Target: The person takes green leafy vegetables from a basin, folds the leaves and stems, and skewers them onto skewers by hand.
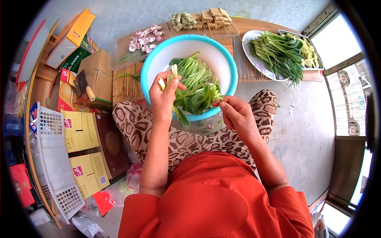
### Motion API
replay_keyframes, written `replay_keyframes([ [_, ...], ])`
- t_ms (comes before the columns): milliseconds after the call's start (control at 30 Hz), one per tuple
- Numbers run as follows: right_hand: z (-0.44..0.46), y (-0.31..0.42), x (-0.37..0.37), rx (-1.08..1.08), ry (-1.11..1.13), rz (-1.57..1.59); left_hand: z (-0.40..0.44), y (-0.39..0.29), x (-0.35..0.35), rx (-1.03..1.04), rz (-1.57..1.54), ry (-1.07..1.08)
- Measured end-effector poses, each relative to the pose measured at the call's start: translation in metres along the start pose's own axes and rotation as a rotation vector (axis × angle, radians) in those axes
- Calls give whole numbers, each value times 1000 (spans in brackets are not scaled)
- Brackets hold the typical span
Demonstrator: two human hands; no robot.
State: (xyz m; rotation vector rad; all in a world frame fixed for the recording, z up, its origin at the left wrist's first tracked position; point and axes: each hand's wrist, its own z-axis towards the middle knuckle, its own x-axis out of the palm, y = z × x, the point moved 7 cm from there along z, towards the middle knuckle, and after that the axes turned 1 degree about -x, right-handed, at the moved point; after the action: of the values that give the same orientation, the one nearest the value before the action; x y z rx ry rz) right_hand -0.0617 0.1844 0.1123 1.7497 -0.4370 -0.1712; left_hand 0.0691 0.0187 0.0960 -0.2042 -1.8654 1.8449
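Note:
A large white basin with a turquoise rim [231,59] stands before me, with leafy greens [194,73] lying inside. My left hand [163,95] is closed round pale green stalks [174,73] at the basin's near left side. Leaves of a bunch hang over the near rim between my hands. At the near right rim my right hand [235,115] pinches something too small to make out, close to the leafy ends. Thin wooden skewers [125,85] lie left of the basin, and more [248,65] lie to its right.
A tray of pink-white cloves [145,39], skewered beige rolls [214,18] and green bundles [183,22] sit behind the basin. Right stand a white plate [251,37] of greens and a tray of yellow-green slices [307,51]. Left are cardboard boxes [95,73], a cleaver [82,83] and a white rack [63,162].

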Motion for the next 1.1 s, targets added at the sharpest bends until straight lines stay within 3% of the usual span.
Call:
replay_keyframes([
  [333, -6, 13, -14, -105, -118, -30, 16, -22, -45, 96, -150, -168],
  [400, -6, 9, -8, -80, -78, -20, 14, -23, -37, 35, -2, -115],
  [533, -6, 6, 14, -47, 42, -25, 9, -14, -16, 35, -44, -44],
  [1100, -1, 15, 29, -53, 88, -180, 3, -12, 4, -128, -191, 192],
])
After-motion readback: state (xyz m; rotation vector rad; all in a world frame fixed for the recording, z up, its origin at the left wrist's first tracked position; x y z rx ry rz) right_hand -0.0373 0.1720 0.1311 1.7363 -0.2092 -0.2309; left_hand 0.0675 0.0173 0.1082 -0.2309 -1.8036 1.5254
